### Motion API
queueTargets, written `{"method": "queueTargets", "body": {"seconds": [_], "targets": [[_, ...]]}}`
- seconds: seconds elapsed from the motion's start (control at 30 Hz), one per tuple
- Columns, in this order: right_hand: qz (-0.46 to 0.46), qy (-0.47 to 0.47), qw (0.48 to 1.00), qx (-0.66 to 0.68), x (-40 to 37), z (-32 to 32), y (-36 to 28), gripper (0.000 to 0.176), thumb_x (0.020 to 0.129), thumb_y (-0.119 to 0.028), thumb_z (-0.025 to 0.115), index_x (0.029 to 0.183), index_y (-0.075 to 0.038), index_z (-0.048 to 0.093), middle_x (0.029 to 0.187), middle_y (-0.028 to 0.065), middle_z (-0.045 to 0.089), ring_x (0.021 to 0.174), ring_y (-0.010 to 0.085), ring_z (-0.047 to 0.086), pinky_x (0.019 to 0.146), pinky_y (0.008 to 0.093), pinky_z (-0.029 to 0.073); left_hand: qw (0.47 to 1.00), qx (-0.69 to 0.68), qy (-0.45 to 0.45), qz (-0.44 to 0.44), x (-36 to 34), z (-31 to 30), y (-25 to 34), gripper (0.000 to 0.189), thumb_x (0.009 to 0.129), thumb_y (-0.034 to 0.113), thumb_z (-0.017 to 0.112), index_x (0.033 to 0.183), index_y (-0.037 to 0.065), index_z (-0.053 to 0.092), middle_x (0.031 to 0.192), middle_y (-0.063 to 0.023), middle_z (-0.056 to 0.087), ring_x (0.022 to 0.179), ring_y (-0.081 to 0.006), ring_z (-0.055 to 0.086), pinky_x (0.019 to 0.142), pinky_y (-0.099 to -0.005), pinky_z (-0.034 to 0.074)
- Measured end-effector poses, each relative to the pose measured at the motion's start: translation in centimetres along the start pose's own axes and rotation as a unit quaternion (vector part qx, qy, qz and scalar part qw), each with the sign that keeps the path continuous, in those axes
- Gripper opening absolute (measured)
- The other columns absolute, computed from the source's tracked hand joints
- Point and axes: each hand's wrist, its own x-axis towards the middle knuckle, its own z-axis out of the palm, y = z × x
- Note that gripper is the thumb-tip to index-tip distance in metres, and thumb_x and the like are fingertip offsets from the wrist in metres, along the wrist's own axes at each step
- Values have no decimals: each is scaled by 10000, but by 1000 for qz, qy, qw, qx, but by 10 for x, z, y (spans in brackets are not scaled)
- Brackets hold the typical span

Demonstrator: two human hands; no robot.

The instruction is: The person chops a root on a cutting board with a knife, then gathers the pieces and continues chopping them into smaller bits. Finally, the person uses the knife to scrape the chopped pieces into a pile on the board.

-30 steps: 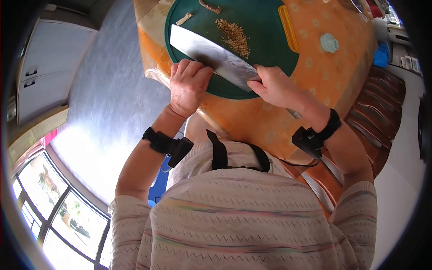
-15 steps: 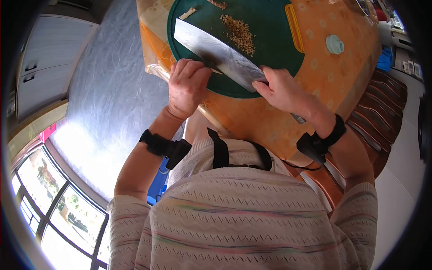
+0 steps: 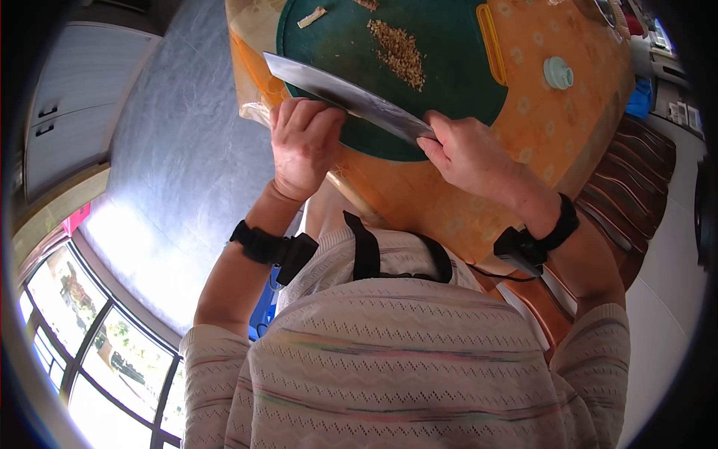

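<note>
Green board (image 3: 449, 45) held chopped bits (image 3: 400, 54) beyond the fingers; right hand (image 3: 467, 153) gripped cleaver (image 3: 336, 90), left hand (image 3: 299, 146) curled over its blade, probably steadying it.

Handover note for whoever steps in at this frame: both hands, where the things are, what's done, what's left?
The right hand is closed around the handle end of the cleaver, whose blade is tilted over the near rim of the green cutting board.
The left hand has its fingers curled onto the blade. Its thumb is hidden, so the grip is unclear.
Done: a pile of chopped bits lies on the board.
Left: a pale strip and a brown piece lie uncut at the board's far edge.
Nearby: a pale green cap sits on the orange tablecloth.
</note>
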Motion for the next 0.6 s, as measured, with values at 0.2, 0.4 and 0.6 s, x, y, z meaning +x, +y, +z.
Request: {"method": "queueTargets", "body": {"seconds": [0.2, 0.4, 0.6], "targets": [[-34, 14, 998, -50, 0, 2, 2, 135, 880, -144, 543, 827, -38, 478, 617, 157, 580, 620, 377, 599, 550, 464, 476, 999, 25, -19, -7, 1, -10, -4, 178, 661, 5, 713, 812, 88, 671, 819, -27, 601, 798, -233, 566, 732, -345, 433], [-2, 16, 999, -32, -1, -2, 0, 141, 877, -150, 550, 830, -32, 488, 628, 162, 585, 628, 380, 599, 553, 466, 473, 999, 34, -32, 11, 2, 7, 2, 169, 676, 64, 716, 833, 109, 674, 812, -11, 580, 821, -216, 547, 758, -349, 410], [23, 20, 999, 42, 0, 3, 6, 154, 876, -150, 559, 848, -11, 499, 664, 194, 595, 658, 402, 602, 581, 461, 485, 999, 41, -29, 13, 5, 10, 1, 176, 677, 73, 720, 843, 119, 683, 807, -8, 582, 810, -212, 549, 754, -345, 414]]}}
